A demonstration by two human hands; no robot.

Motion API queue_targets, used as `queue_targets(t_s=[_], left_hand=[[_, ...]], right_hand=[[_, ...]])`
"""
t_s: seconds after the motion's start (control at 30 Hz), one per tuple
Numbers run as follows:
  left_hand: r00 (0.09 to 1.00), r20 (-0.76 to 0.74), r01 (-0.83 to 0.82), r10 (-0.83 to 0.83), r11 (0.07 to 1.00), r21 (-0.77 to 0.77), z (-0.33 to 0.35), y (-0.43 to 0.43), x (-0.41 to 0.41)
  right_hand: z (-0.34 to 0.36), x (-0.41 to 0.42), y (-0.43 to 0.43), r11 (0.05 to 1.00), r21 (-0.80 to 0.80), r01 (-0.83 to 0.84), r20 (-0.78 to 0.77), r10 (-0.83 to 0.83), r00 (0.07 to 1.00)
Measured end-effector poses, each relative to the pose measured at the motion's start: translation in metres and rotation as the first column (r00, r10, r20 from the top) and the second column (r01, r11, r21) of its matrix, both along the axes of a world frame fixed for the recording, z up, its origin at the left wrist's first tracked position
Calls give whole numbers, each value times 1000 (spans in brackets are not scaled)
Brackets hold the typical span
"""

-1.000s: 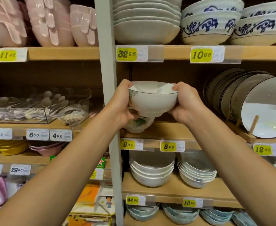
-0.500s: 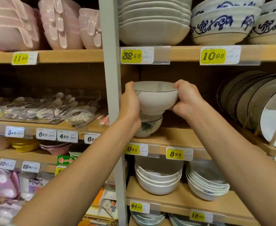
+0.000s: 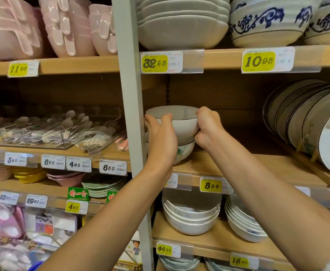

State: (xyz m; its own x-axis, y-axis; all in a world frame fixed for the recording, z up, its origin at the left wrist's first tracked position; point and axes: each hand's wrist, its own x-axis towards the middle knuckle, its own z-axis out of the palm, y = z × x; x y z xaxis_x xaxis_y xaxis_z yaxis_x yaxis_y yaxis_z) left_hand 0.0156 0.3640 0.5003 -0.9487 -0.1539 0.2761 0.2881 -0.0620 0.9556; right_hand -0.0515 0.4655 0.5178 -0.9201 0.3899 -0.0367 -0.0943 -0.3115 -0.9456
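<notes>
A white bowl with a thin dark rim line [image 3: 181,124] sits nested on top of a second white bowl with a green leaf print [image 3: 185,152] on the middle wooden shelf [image 3: 258,165]. My left hand [image 3: 161,137] grips the top bowl's left side, thumb over the rim. On the bowl's right side, my right hand [image 3: 208,127] holds it with curled fingers at the rim. Both arms reach up and forward from the bottom of the view.
A grey metal upright [image 3: 130,114] stands just left of the bowls. Dark-rimmed plates [image 3: 304,118] lean in a rack to the right. Stacked bowls [image 3: 191,218] fill the shelf below, large bowls [image 3: 181,28] the shelf above. A clear tray of spoons [image 3: 43,130] lies on the left.
Both hands moved the white bowl forward and down until it nested on the leaf-print bowl on the shelf. The camera shifted left and closer.
</notes>
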Motion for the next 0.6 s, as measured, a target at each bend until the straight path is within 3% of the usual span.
queue_targets(t_s=[0.2,0.37,0.5,0.6], left_hand=[[999,-46,12,-15,999,-53,0,-2,1],[996,66,60,-66,994,93,13,1,-11],[978,153,85,-140,944,319,17,6,-28],[965,194,110,-179,940,322,18,7,-36]], right_hand=[[10,-12,16,992,-74,-103,18,104,994],[16,-19,40,941,-218,-258,106,285,953],[13,-24,56,912,-249,-325,93,357,930],[15,-22,58,891,-219,-398,39,416,909]])
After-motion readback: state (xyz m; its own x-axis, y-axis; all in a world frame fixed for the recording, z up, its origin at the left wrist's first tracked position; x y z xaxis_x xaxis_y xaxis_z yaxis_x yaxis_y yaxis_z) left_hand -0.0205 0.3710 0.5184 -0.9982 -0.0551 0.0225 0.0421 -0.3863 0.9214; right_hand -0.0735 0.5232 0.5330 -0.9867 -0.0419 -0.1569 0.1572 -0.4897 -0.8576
